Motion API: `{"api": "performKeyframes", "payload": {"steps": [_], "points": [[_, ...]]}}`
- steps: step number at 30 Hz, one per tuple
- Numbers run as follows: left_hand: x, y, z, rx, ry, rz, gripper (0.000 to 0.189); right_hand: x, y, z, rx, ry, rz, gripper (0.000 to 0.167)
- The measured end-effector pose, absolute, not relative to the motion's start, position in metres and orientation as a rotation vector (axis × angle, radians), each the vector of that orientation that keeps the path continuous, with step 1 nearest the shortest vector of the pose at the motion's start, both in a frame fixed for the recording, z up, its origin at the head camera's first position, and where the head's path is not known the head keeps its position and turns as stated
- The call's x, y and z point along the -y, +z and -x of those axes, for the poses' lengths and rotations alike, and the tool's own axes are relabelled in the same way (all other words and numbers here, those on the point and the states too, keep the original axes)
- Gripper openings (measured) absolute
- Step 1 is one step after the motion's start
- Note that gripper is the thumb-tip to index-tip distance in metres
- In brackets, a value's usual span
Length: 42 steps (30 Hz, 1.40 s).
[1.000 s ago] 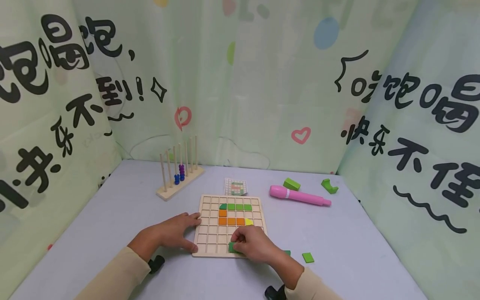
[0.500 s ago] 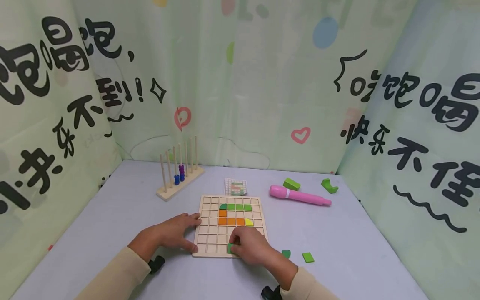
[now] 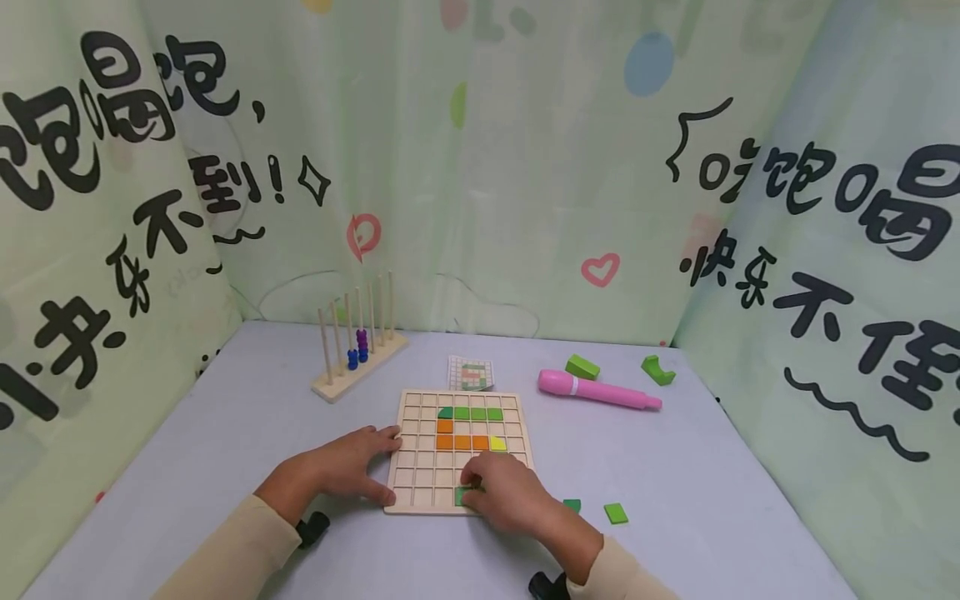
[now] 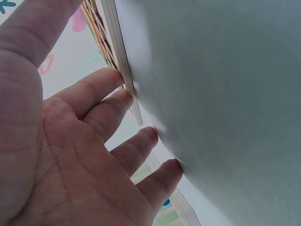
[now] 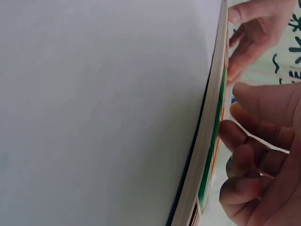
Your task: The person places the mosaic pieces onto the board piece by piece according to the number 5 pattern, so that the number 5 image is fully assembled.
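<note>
A wooden grid board point(image 3: 420, 479) lies on the table with coloured tiles set in its cells. My left hand point(image 3: 341, 464) rests at the board's left side, thumb at the front corner and fingers along the edge; the left wrist view shows two fingertips point(image 4: 115, 77) against the rim. My right hand point(image 3: 506, 492) is over the front row, fingers curled, with thumb and fingertips on a green tile point(image 3: 460, 497). The hand hides much of that tile. In the right wrist view a green strip point(image 5: 217, 122) shows along the board's near edge, right under the fingers.
A pattern card point(image 3: 472, 375) lies behind the board. Left of it stands a peg abacus point(image 3: 348, 379) with blue and purple beads. A pink marker point(image 3: 600, 390), green blocks point(image 3: 582, 367) and loose green tiles point(image 3: 616, 513) lie on the right.
The right hand has shifted slightly left along the front row, and the green tile under it sits a little further left. The left hand has stayed in place.
</note>
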<state>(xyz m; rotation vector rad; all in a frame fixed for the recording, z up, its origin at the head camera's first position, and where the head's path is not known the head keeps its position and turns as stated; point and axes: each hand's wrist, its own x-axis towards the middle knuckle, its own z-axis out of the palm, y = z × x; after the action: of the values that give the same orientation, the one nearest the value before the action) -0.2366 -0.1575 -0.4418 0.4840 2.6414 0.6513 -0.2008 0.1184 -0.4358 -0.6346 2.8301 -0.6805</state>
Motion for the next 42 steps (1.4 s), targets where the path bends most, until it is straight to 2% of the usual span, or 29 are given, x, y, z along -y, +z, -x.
{"api": "performKeyframes", "payload": {"steps": [7,15,25,42], "points": [[0.156,-0.442,0.236,-2.644,0.643,-0.484,0.091,-0.153,-0.434,0.200,-2.786,-0.813,0.637,0.012],[0.157,-0.441,0.236,-2.655,0.645,-0.493,0.090,-0.197,-0.427,0.194,-2.836,-0.797,0.457,0.016],[0.156,-0.439,0.235,-2.648,0.645,-0.475,0.091,-0.238,-0.430,0.187,-2.901,-0.727,0.367,0.024],[0.158,-0.441,0.235,-2.649,0.654,-0.507,0.089,-0.246,-0.432,0.181,-2.929,-0.669,0.391,0.020]]}}
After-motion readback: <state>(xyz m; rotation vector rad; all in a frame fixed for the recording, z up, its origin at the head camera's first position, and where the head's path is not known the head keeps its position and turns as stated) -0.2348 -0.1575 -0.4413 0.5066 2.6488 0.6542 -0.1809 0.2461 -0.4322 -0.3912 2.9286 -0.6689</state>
